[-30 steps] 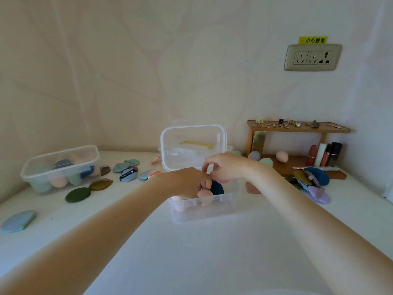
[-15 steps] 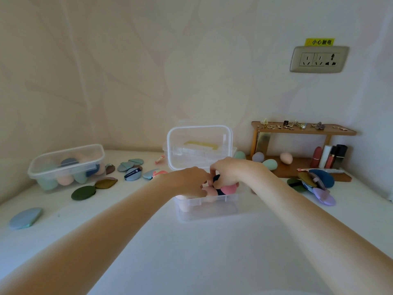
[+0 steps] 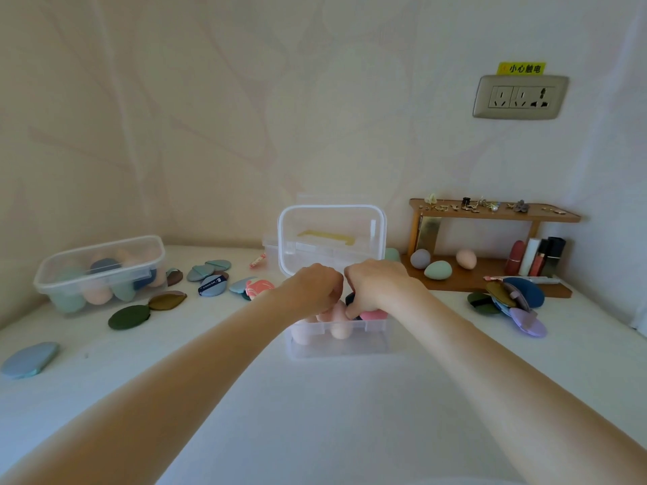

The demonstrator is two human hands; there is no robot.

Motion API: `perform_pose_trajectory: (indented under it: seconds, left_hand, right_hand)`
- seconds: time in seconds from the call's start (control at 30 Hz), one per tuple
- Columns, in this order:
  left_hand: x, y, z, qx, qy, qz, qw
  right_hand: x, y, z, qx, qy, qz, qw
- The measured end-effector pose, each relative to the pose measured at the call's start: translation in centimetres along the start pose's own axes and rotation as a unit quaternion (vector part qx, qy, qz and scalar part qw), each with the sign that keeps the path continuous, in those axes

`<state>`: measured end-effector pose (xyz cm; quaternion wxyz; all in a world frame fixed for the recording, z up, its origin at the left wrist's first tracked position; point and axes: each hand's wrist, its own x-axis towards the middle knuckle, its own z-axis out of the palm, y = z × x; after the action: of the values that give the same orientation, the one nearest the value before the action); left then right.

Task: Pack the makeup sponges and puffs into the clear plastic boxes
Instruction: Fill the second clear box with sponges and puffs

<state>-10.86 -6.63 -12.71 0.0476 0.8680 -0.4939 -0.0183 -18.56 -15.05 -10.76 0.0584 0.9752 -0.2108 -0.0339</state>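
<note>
Both arms reach to 12 o'clock, left hand (image 3: pixel 312 288) and right hand (image 3: pixel 374 287) knuckles-up, fingers curled down into the open clear box (image 3: pixel 338 339). They press among the sponges (image 3: pixel 339 322) inside; any actual grip is hidden, so I cannot tell. Loose puffs (image 3: pixel 210 279) lie at 10 o'clock.

Clear box (image 3: pixel 338 339) holds pale pink sponges (image 3: pixel 338 318) and a navy puff (image 3: pixel 351 298). Far right, grey (image 3: pixel 420 258), mint (image 3: pixel 437 269), peach (image 3: pixel 466 258) sponges on a brown shelf (image 3: pixel 465 283). Left, a dark green puff (image 3: pixel 129 316).

Bare white table (image 3: pixel 315 414) before the clear box (image 3: pixel 338 339); upright lid (image 3: pixel 331 239) behind, puffs (image 3: pixel 210 280) left.
</note>
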Motion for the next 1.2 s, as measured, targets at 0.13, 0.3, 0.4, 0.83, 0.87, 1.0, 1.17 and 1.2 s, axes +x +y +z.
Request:
perform_pose_trajectory:
  seconds: [0.13,0.3,0.4,0.83,0.87,1.0,1.17,1.2]
  left_hand:
    - [-0.4,-0.4,0.0,-0.04,-0.034,0.014,0.999]
    - [0.4,-0.3,0.4,-0.028,-0.075,0.002,0.997]
    - [1.1,0.3,1.2,-0.004,-0.044,-0.012,0.999]
    - [1.1,1.7,0.8,0.129,0.028,-0.028,0.991]
    - [1.1,1.8,0.8,0.14,0.027,-0.03,0.989]
    - [1.3,1.5,1.1,0.164,0.026,-0.04,0.985]
    - [1.1,1.3,1.2,0.167,0.04,-0.028,0.985]
    - [1.1,1.2,1.2,0.163,0.044,-0.024,0.985]
  right_hand:
    - [0.4,0.1,0.9,-0.01,0.042,0.014,0.999]
    - [0.5,0.1,1.0,-0.012,0.04,0.011,0.999]
    - [0.7,0.2,0.8,0.004,0.039,0.018,0.999]
    - [1.1,0.7,0.8,0.07,0.009,0.061,0.996]
    - [1.0,0.8,0.7,0.085,0.003,0.062,0.994]
    - [0.2,1.6,0.2,0.199,0.008,0.059,0.978]
    - [-0.6,1.6,-0.8,0.243,-0.052,-0.015,0.969]
    - [-0.6,1.4,-0.8,0.241,-0.08,-0.018,0.967]
